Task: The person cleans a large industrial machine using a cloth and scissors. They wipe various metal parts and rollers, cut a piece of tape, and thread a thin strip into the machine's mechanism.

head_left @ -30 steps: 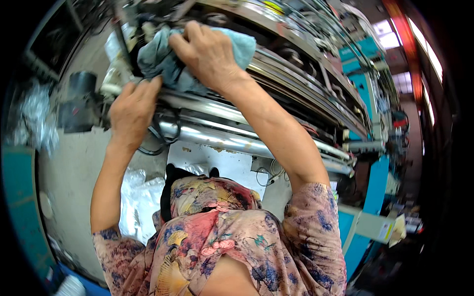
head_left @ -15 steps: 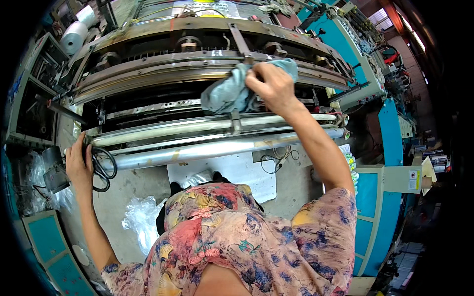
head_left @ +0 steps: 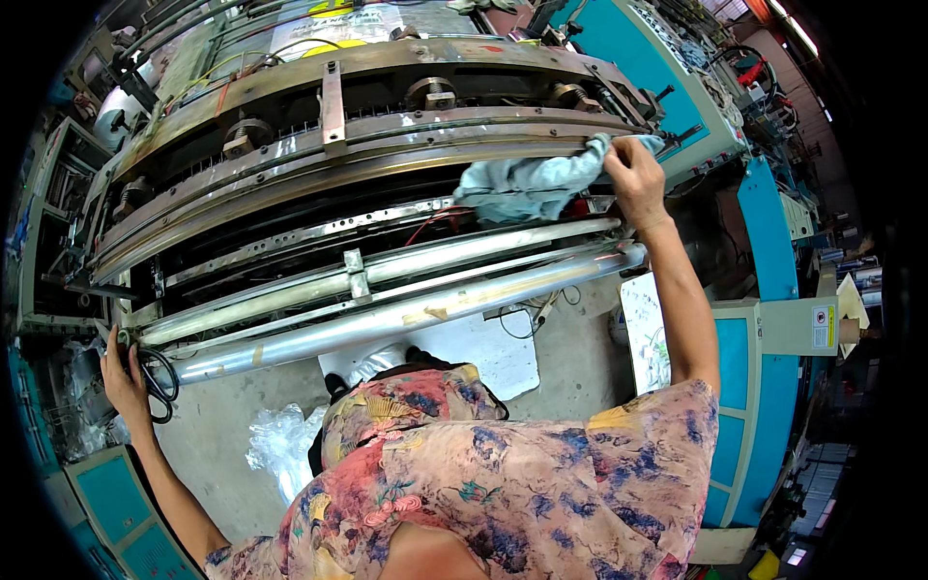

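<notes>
A crumpled light blue-green cloth (head_left: 527, 186) is bunched in the closed fingers of my right hand (head_left: 638, 182). It trails left from the hand over the front of the machine, along the long metal bar (head_left: 377, 172) near its right end. My left hand (head_left: 126, 382) is at the left end of the front rollers, its fingers closed round the frame end there. What exactly lies under those fingers is partly hidden. A black cable loop (head_left: 162, 387) hangs beside that hand. Below the cloth run a pale roller (head_left: 425, 261) and a silver roller (head_left: 387, 324).
Bolts and springs line the machine's upper beam (head_left: 387, 72). Blue cabinets (head_left: 739, 367) stand to the right, another blue cabinet (head_left: 111, 498) at lower left. Clear plastic film (head_left: 280, 445) lies on the floor beside a white board (head_left: 483, 358) under my feet.
My right hand has carried the cloth rightward along the machine, toward its right end. My left hand stays at the left frame end. The view has shifted and tilted.
</notes>
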